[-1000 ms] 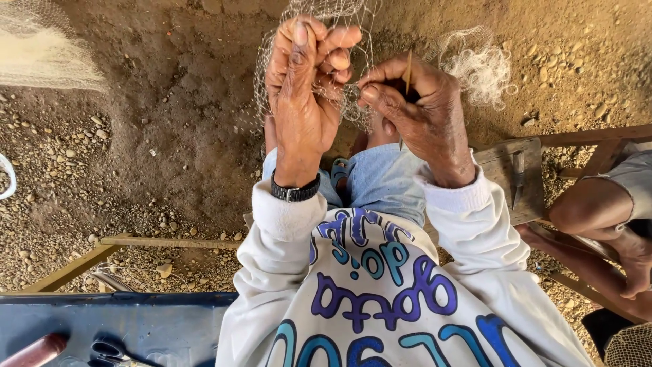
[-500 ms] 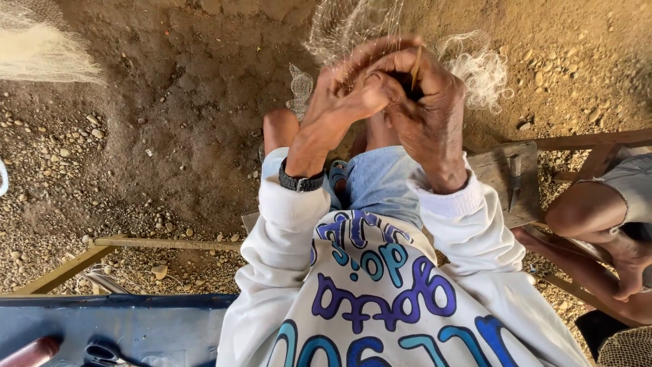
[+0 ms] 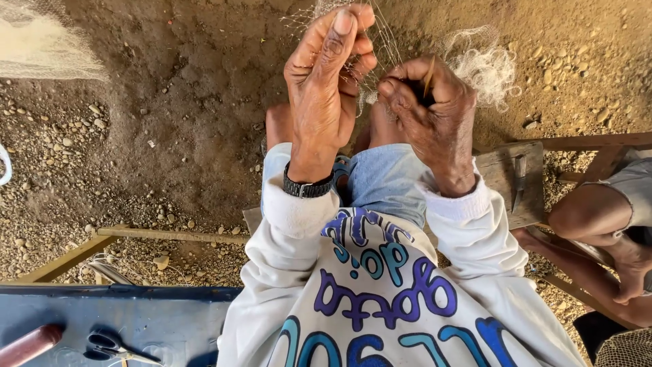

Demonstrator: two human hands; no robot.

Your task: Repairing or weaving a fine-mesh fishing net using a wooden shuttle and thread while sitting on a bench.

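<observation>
Landmark: net [image 3: 380, 41], fine pale mesh, hanging above knees.
Left hand [image 3: 326, 88]: at net's left edge, fingers pressed together on mesh. Half second back it overlapped right hand; now drawn apart, raised, fingertips up.
Right hand [image 3: 431, 112]: right of net, pinching thin needle [image 3: 428, 71] against strands; position hardly changed.
Reading: stitch likely pulled tight, mesh held taut.
Loose net bundle [image 3: 485, 64]: right of net.
Scissors [image 3: 112, 345]: far below-left of net, on blue board [image 3: 170, 319].

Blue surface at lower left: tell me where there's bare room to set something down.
The blue surface is bare between the scissors and the white sleeve. Its left corner is crowded by scissors and a reddish handle. Both hands, left and right, are in netting.
</observation>
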